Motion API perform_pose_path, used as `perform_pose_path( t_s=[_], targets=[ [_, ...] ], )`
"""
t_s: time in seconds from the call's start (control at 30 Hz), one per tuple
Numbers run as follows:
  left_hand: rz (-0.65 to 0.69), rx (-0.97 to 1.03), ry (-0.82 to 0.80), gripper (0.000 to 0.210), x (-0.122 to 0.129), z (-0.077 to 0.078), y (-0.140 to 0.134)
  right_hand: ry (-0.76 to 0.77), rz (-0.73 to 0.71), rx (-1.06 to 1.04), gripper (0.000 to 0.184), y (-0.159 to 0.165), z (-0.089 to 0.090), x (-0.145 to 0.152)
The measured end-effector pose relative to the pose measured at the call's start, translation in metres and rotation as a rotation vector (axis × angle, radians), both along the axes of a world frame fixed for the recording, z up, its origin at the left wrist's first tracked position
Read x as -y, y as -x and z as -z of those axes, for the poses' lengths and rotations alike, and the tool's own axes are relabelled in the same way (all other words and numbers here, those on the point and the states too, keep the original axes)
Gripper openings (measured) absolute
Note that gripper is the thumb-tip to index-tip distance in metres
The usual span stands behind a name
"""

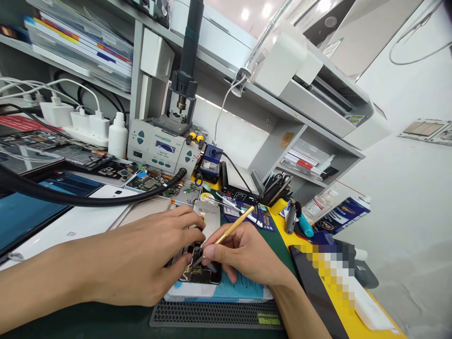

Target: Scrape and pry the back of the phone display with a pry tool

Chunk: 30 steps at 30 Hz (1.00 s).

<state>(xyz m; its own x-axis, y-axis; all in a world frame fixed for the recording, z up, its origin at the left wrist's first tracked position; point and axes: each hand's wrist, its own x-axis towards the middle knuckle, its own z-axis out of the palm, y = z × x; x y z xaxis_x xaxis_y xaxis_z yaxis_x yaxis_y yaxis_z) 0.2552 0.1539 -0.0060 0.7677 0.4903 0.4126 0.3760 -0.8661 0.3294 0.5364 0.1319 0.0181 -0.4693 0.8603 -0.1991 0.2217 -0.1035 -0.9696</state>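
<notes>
An opened phone [202,276] lies on a light blue and white box [252,288], its inner board and flex cables partly exposed. My left hand [151,254] rests over its left side, with curled fingers and thumb holding it. In my right hand [250,249], a slim gold-handled tool [235,225] is pinched like a pen, slanting down to the left. Its flat metal tip touches or sits just above the phone's lower inside; contact cannot be made out. My fingers cover part of the phone's middle.
A thick black hose [88,200] arches across the left, over several phones. Behind stand a hot-air station [158,146], a white bottle [117,136] and loose circuit boards [155,181]. A black perforated mat [205,314] lies in front; a dark flat panel [314,292] is at right.
</notes>
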Motion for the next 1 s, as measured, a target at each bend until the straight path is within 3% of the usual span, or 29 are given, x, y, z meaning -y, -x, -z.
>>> perform_pose_path(
  t_s=[0.73, 1.0],
  targets=[
    [-0.002, -0.007, -0.058, 0.022, -0.0027, 0.0056, 0.0014, 0.048, 0.034, -0.007, 0.048, 0.0043, -0.0083, 0.0004],
    [0.011, 0.004, -0.081, 0.031, -0.0022, 0.0043, 0.0011, 0.043, 0.039, 0.003, 0.050, 0.0046, -0.0100, 0.0005]
  ],
)
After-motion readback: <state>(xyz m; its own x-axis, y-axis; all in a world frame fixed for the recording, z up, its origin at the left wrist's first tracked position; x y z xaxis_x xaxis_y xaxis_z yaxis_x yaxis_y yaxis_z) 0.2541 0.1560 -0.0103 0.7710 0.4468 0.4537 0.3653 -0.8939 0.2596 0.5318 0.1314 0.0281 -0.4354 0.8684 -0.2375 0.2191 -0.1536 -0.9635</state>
